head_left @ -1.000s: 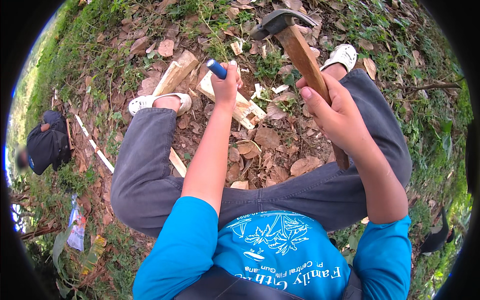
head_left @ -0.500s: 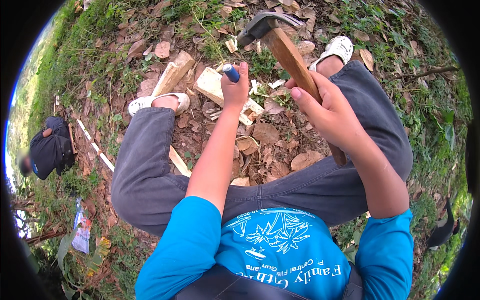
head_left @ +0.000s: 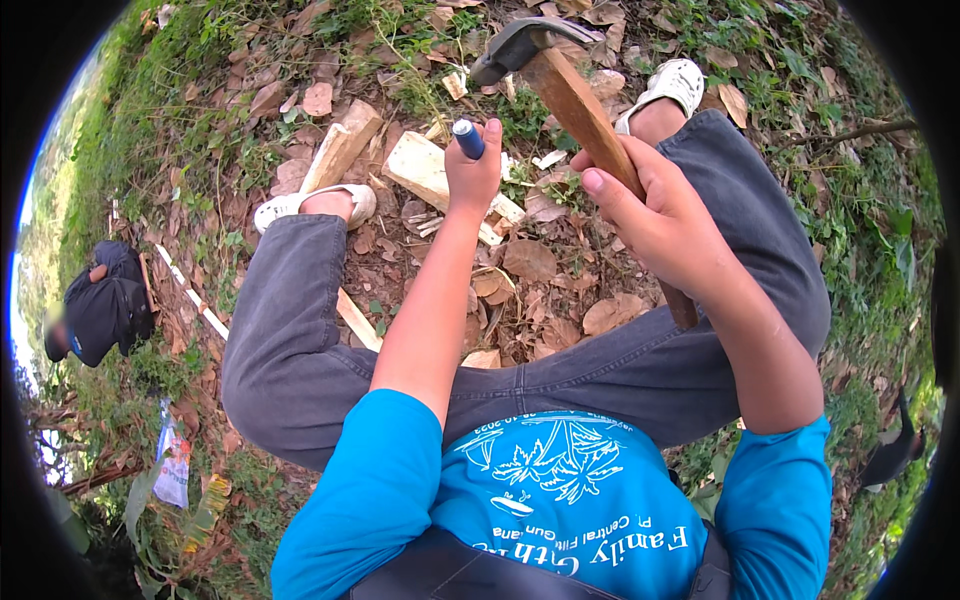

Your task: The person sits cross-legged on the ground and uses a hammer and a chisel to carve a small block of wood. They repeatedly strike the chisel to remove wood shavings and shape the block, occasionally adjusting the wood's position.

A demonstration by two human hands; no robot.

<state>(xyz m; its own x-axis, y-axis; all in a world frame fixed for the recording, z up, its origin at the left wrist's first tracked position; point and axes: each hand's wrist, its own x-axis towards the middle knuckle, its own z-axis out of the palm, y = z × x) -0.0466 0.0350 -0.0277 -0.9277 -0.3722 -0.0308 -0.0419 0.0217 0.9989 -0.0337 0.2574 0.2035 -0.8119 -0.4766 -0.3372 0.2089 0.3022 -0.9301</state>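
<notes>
My left hand [head_left: 474,182] is closed round a blue-handled chisel [head_left: 467,138]. The handle's metal-capped end pokes up out of the fist; the hand hides the blade. Under and beside that hand lies a pale split block of wood [head_left: 418,168]. My right hand [head_left: 660,215] grips a claw hammer [head_left: 585,105] by its wooden handle. The hammer's dark metal head is raised at upper centre, to the right of the chisel and apart from it. The handle's lower end comes out below my right palm, in front of my thigh.
Another wood piece [head_left: 342,150] lies by my left shoe [head_left: 320,203]. Chips and dry leaves [head_left: 530,262] cover the ground between my legs. A long pale stick [head_left: 192,290] lies to the left. One person in dark clothes [head_left: 105,305] is at far left, near a plastic bag [head_left: 172,465].
Both hands keep their hold on the chisel and the hammer. The hammer head sits very slightly higher and further left; the whole view has shifted a little.
</notes>
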